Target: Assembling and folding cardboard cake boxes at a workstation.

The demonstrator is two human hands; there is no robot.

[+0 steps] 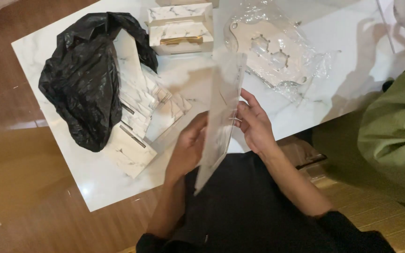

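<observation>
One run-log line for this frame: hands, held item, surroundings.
left hand: holds flat marble-patterned white panel | right hand: grips same panel's edge | nearby: crumpled black plastic bag, white marble-patterned table

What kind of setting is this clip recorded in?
Probably a home room, not a workshop: a low marble-pattern table on wood flooring, strewn with a black plastic bag, marble-pattern panels and clear wrapping, as if unpacking flat-pack parts.

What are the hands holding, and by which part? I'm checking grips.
Both hands hold one thin marble-patterned panel, upright and edge-on: the left hand at its left side, the right hand at its right side, mid-height.
</observation>
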